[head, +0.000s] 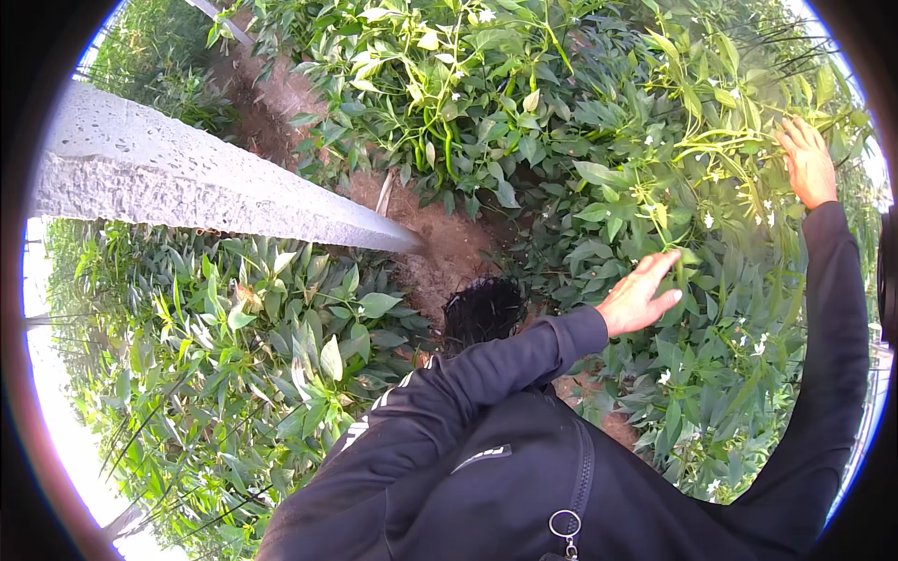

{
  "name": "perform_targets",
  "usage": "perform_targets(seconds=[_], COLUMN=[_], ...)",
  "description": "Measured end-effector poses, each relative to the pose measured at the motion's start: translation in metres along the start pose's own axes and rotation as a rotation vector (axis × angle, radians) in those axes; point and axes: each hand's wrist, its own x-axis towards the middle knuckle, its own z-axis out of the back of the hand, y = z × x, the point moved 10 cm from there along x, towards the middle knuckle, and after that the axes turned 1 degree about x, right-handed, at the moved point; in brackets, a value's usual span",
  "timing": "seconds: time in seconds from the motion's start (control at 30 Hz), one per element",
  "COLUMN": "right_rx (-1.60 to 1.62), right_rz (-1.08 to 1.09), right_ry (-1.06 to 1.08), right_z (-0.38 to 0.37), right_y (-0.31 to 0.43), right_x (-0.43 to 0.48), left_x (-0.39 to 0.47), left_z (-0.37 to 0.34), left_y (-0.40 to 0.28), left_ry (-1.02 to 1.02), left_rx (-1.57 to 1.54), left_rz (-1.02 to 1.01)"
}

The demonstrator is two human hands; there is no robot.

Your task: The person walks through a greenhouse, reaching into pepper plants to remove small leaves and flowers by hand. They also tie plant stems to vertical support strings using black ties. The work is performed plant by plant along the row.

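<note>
My left hand (642, 294) is stretched across my body to a chili pepper plant (603, 210) on the right. Its thumb stands apart from the fingers, and the fingertips meet a leafy stem tip (684, 256). Farther right, my right hand (807, 161) lies against the upper branches of the plants, fingers extended and back of the hand showing. Between the two hands hang pale green chili peppers (708, 144) and small white flowers (708, 221). Leaves hide part of the right fingertips.
A rough concrete post (210, 182) slants in from the left to the soil path (449, 231). More green chili peppers (449, 151) hang on the plant ahead. A black object (484, 312), its kind unclear, is low by my body. Dense pepper plants (245, 365) fill the left side.
</note>
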Motion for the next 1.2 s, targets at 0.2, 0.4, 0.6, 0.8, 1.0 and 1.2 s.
perform_targets(seconds=[0.2, 0.4, 0.6, 0.8, 1.0, 1.2], right_rx=[-0.041, -0.034, 0.010, 0.041, 0.111, 0.594], right_rz=[0.014, -0.002, -0.009, 0.007, -0.031, 0.140], right_ry=[0.066, 0.080, 0.044, 0.024, -0.187, -0.421], right_z=[-0.007, -0.001, 0.021, 0.061, 0.121, 0.141], right_y=[-0.009, -0.004, 0.013, 0.057, 0.119, 0.225], right_x=[-0.007, -0.001, 0.001, 0.016, 0.074, 0.146], left_x=[-0.026, -0.014, 0.024, 0.082, 0.135, 0.151], left_z=[-0.036, 0.000, 0.072, 0.172, 0.238, 0.261], left_y=[0.009, 0.078, 0.113, 0.084, 0.074, 0.048], left_ry=[0.281, 0.164, -0.362, -0.827, -0.856, -0.874], left_rx=[0.058, 0.258, -1.286, -0.859, -0.763, -0.523], left_rz=[0.075, 0.309, 0.125, -0.122, -0.084, -0.273])
